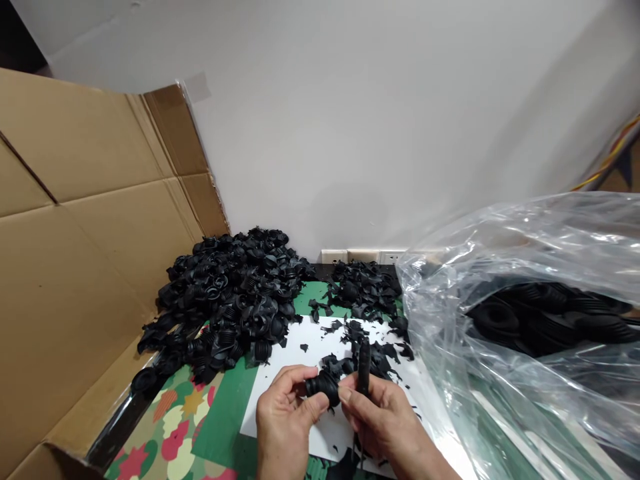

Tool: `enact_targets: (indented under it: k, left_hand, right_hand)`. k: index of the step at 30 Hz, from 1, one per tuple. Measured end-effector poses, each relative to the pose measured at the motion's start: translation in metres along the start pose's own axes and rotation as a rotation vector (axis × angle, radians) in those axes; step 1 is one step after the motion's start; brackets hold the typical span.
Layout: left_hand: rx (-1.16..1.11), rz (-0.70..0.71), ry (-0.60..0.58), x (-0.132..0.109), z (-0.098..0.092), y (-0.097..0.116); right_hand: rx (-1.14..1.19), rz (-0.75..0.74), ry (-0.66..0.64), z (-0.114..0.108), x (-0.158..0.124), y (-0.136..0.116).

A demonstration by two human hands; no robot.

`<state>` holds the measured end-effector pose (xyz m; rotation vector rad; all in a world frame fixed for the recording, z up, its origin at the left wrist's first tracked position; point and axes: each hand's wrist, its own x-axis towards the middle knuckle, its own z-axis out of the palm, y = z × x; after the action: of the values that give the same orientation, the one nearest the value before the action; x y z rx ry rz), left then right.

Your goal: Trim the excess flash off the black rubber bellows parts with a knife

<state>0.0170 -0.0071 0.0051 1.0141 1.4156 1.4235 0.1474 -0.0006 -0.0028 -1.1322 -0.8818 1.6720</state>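
Observation:
My left hand (289, 415) is closed around a black ribbed rubber bellows (323, 387), its thumb and fingers on the left end. My right hand (383, 417) grips a slim black tool (364, 368) that stands upright between the fingers. Thin prongs of it show below the palm, but its exact kind is unclear. The thumb and fingertip of that hand are at the right end of the bellows. Under both hands lies a white sheet (270, 400), strewn with torn black rubber scraps (383, 360).
A big heap of black rubber parts (235, 287) rises at the left beside a cardboard box wall (115, 253). More scraps (365, 283) pile up by the wall sockets (390, 257). On the right, a clear plastic bag (440, 373) holds black ribbed parts (545, 313).

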Motion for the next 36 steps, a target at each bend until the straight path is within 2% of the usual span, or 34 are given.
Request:
enact_targets:
  k: [4,9,17,22,28,32,36]
  left_hand:
    - [-0.004,-0.038,-0.049,0.002,0.000,0.000]
    - [0.027,-0.015,-0.088,0.004,0.001,0.003]
    - [0.093,0.064,-0.106,0.005,-0.005,0.007]
    - [0.130,0.103,-0.082,0.006,-0.009,0.008]
    - [0.133,0.037,-0.113,0.002,-0.008,0.009]
    - [0.109,-0.008,-0.155,-0.001,-0.003,0.012]
    - [0.107,-0.020,-0.166,-0.004,0.000,0.015]
  right_hand:
    - [0.002,0.011,0.000,0.001,0.000,0.000]
    - [-0.048,-0.004,0.010,0.002,0.000,0.001]
    - [-0.117,-0.155,-0.086,-0.008,-0.007,-0.010]
    - [-0.102,-0.397,0.106,-0.021,-0.011,-0.022]
    - [0.026,-0.263,0.166,-0.014,-0.014,-0.023]
    - [0.093,-0.258,0.227,-0.006,-0.016,-0.020]
    - [0.068,-0.272,0.213,-0.007,-0.014,-0.016]
